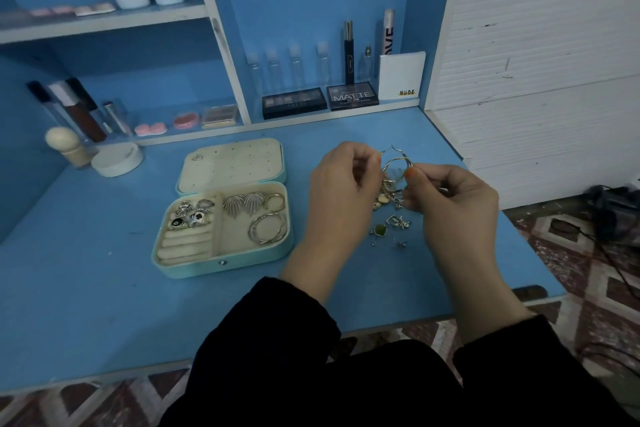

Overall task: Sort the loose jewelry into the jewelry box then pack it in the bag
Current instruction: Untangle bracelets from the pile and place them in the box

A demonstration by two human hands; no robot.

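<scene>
Head view: nearest us were two black sleeves (pixel 277 329), and from them both hands reached over the blue desk top (pixel 104 288). The left hand (pixel 341 198) and the right hand (pixel 453 204) were raised side by side with fingers curled. Each pinched the thin gold wire hoops (pixel 398 165) held between them; we counted at least two. A tangle of gold jewelry (pixel 388 196) sat just under the hoops, and we could not tell whether it hung from them or lay on the desk.

Nearer than the tangle, loose on the desk, lay one green pendant (pixel 380 230), one silver charm (pixel 398 221) and a few tiny studs (pixel 398 244).

Left of the hands stood the open teal jewelry box with cream lining (pixel 194 272). Its left compartment held a cluster of silver rings (pixel 192 213). The right one held two silver fan-shaped earrings (pixel 242 203) and silver hoops (pixel 268 229). One silver heart stud (pixel 197 157) sat in the flat-open lid (pixel 242 163).

Farther back we saw one round white jar (pixel 117 159), two dark eyeshadow palettes (pixel 294 102) and four clear bottles (pixel 294 66).
</scene>
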